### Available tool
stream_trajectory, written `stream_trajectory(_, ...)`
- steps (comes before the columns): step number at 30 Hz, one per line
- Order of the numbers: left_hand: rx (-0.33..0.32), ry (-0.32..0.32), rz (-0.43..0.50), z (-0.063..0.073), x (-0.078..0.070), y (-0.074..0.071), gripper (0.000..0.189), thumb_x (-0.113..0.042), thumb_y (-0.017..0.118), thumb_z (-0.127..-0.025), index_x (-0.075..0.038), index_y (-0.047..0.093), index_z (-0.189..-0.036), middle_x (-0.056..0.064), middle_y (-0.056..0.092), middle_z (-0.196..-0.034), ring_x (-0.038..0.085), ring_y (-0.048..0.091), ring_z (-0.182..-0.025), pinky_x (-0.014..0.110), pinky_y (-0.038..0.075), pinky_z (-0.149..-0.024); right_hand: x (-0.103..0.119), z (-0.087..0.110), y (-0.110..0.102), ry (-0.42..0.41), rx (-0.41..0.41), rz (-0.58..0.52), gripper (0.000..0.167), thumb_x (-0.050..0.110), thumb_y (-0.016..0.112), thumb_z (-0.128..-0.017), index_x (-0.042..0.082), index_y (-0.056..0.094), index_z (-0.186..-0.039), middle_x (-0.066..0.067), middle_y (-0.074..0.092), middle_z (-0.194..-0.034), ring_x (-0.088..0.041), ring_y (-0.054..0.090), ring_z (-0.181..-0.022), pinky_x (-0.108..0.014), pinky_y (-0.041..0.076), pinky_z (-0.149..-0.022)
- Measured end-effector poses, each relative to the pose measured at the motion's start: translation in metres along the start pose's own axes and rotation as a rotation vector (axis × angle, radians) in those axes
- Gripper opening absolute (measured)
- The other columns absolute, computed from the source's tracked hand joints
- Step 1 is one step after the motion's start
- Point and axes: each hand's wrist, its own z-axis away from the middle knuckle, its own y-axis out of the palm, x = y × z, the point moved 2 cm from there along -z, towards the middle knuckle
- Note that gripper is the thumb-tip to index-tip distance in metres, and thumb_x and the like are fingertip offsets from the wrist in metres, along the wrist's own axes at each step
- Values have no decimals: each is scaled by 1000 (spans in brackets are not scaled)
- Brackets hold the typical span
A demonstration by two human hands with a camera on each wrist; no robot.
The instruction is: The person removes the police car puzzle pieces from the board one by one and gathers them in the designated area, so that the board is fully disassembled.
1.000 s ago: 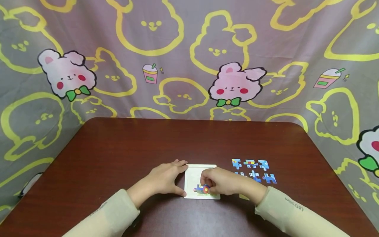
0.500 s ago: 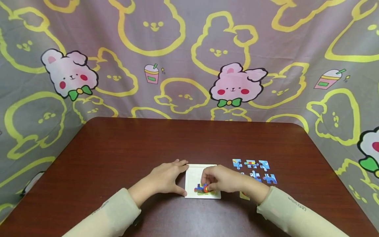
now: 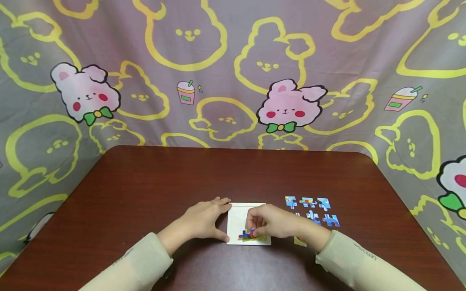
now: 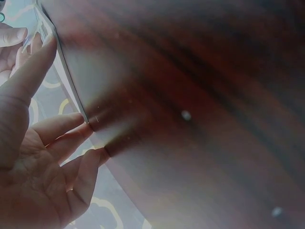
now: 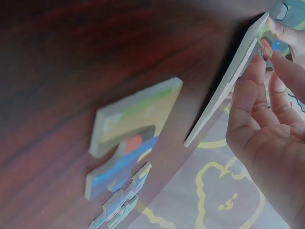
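A white square puzzle tray (image 3: 237,216) lies flat near the table's front. My left hand (image 3: 204,220) spans its left side, thumb at the near corner and extended fingers at the far corner. Over the tray's lower part, my right hand (image 3: 274,221) pinches a blue, red and yellow jigsaw piece (image 3: 246,233) between thumb and fingers. The piece looks tilted, its right end covered by the fingertips; greenish-yellow puzzle artwork (image 3: 251,239) shows beneath it. In the right wrist view, the held jigsaw piece (image 5: 268,46) is partly hidden by the thumb.
Loose jigsaw pieces lie right of the tray: a blue corner piece (image 3: 290,201), a red-yellow one (image 3: 308,201), another blue one (image 3: 331,220) and several more. The right forearm hides some, including part of a yellowish piece (image 3: 300,241). A patterned curtain (image 3: 218,72) surrounds the table.
The pinched jigsaw piece has tilted, showing less of its face than a second ago. My right fingers have shifted slightly with it. My left hand keeps its place at the tray.
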Motion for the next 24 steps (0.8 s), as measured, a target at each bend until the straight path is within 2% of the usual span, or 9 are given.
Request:
stream_trajectory(18, 2, 2, -5, 1, 0, 0, 92, -55, 84, -70, -12, 53, -145, 4, 45, -155, 33, 42, -143, 53, 48, -103, 2, 0, 1, -24, -35, -50, 13, -4, 70, -86, 7, 62, -84, 1, 63, -74, 0, 55, -70, -22, 53, -70)
stream_trajectory(24, 1, 1, -12, 0, 0, 0, 92, -56, 84, -70, -14, 52, -145, 4, 45, -156, 32, 42, -144, 53, 47, -103, 0, 3, -3, -18, -52, -35, 12, -3, 69, -87, 7, 63, -84, 1, 64, -75, 0, 57, -71, -22, 53, -71)
